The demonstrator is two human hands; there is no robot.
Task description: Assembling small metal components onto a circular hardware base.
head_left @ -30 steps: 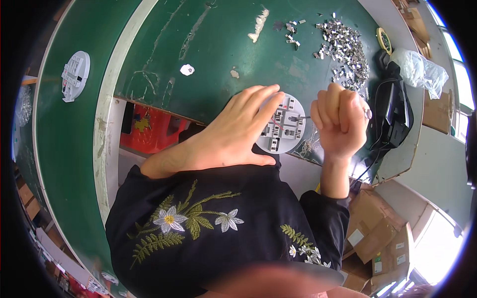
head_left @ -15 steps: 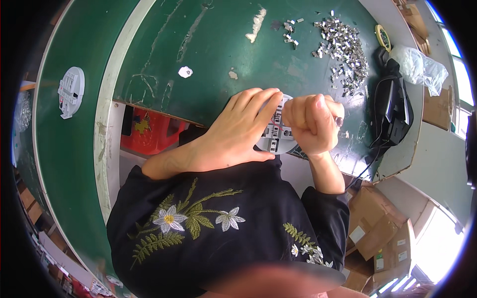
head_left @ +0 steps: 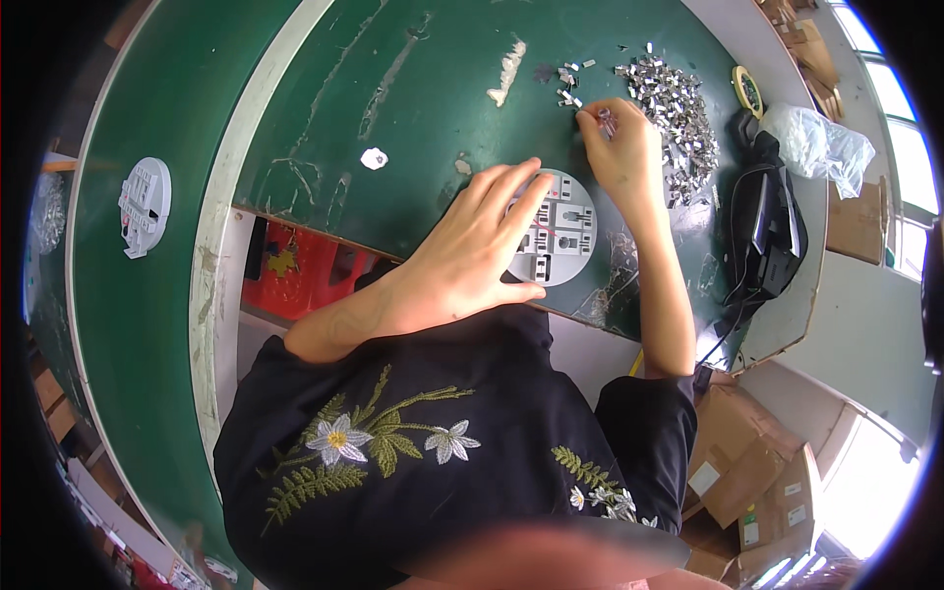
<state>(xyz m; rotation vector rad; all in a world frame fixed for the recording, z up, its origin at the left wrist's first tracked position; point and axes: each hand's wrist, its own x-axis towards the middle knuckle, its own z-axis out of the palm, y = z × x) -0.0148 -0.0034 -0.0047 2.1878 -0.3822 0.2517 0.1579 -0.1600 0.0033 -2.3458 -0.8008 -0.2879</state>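
Observation:
A round grey plastic base with slots, small dark fittings and a thin red wire lies at the bench's near edge. My left hand rests over its left side, fingers stretched out and thumb along the near rim. Beyond the base, my right hand is closed, with thumb and fingers bent together beside the small metal clips. Something clear and shiny shows between those fingers, too small to name. The heap of silvery metal clips spreads just right of this hand, and several loose clips lie at its upper left.
A black device with a cable stands on the right, near a clear plastic bag and a tape roll. Another grey base sits on the left green surface. Below the bench is a red stool; cardboard boxes are lower right.
My right hand has moved away from the base, up toward the metal clips, uncovering the base's right side. My left hand stays on the base.

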